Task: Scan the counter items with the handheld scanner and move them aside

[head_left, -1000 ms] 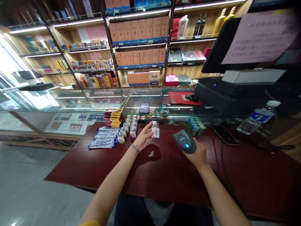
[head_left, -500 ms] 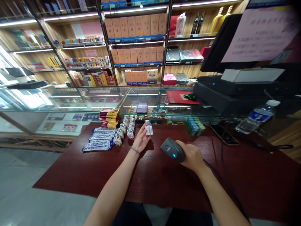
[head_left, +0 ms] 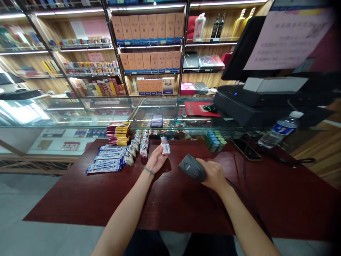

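Small jar [head_left: 165, 147] was pinched in the fingers of the left hand [head_left: 156, 159], its long axis with the lid pointing away from the person. On the left, rows of jars [head_left: 135, 145] stood near this hand. To the right, a gap over the table [head_left: 170, 202] separated the jar from the scanner [head_left: 192, 168], whose nose pointed left. The right hand [head_left: 214, 173] had fingers wrapped around the scanner; farther right, green-topped containers [head_left: 215, 141] stood by the far edge.

Standing jars [head_left: 144, 150] block the left hand's [head_left: 157, 159] way leftward; rightward, room runs open to the scanner [head_left: 192, 168].
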`<state>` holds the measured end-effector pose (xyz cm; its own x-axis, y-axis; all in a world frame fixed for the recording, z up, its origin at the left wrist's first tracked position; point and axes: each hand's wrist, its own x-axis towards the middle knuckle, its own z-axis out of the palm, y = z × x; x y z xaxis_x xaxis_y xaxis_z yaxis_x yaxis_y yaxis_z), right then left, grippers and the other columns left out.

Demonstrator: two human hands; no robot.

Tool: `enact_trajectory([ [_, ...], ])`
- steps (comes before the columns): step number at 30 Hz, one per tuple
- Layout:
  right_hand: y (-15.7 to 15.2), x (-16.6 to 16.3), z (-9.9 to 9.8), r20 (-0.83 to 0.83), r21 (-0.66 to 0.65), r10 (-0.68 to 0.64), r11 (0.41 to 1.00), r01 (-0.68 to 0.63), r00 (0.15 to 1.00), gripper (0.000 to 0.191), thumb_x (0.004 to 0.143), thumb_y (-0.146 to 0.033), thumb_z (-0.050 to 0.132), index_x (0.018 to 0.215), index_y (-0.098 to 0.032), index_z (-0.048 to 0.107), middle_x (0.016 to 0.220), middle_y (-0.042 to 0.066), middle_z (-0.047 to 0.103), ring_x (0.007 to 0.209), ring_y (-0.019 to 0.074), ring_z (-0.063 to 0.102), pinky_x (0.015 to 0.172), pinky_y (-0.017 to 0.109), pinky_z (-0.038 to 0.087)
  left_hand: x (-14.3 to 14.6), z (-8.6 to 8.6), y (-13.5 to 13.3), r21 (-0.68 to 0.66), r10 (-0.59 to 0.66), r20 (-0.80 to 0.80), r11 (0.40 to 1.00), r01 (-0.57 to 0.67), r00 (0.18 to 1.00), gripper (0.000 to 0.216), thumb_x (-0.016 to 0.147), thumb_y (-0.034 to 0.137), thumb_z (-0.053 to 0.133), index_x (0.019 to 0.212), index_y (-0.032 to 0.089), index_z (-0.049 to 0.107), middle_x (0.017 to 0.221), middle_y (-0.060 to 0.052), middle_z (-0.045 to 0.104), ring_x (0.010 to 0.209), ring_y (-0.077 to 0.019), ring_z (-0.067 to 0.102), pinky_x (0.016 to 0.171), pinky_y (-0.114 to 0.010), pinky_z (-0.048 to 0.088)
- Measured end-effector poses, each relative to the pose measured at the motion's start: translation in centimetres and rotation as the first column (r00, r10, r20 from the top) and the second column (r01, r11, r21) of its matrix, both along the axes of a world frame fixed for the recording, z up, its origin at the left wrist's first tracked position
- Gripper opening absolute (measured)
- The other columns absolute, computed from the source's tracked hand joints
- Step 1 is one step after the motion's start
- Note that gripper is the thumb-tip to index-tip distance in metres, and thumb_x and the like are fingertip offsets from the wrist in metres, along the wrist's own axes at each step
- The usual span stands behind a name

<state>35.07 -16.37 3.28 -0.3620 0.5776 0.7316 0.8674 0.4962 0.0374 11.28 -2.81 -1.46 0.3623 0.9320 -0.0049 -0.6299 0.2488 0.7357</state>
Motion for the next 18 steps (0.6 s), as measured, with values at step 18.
enact_trajectory([
  [18,0.2,2.9,-1.9,-0.287,0.125,-0.212,0.959,0.255,0.934,0.032,0.078,-0.031,0.065,0.106,-0.018,0.058,0.071,0.003,0.068,0.059,0.0214,0.067,0.056,0.030,0.052,1.4,1.6,-1.8,-0.004,-0.058,0.015,0.998,0.059,0.998,0.031,0.080,0.026,0.077,0.109,0.020,0.067,0.121,-0.007,0.068,0.103,-0.0165,0.065,0.093,-0.032,0.052],
])
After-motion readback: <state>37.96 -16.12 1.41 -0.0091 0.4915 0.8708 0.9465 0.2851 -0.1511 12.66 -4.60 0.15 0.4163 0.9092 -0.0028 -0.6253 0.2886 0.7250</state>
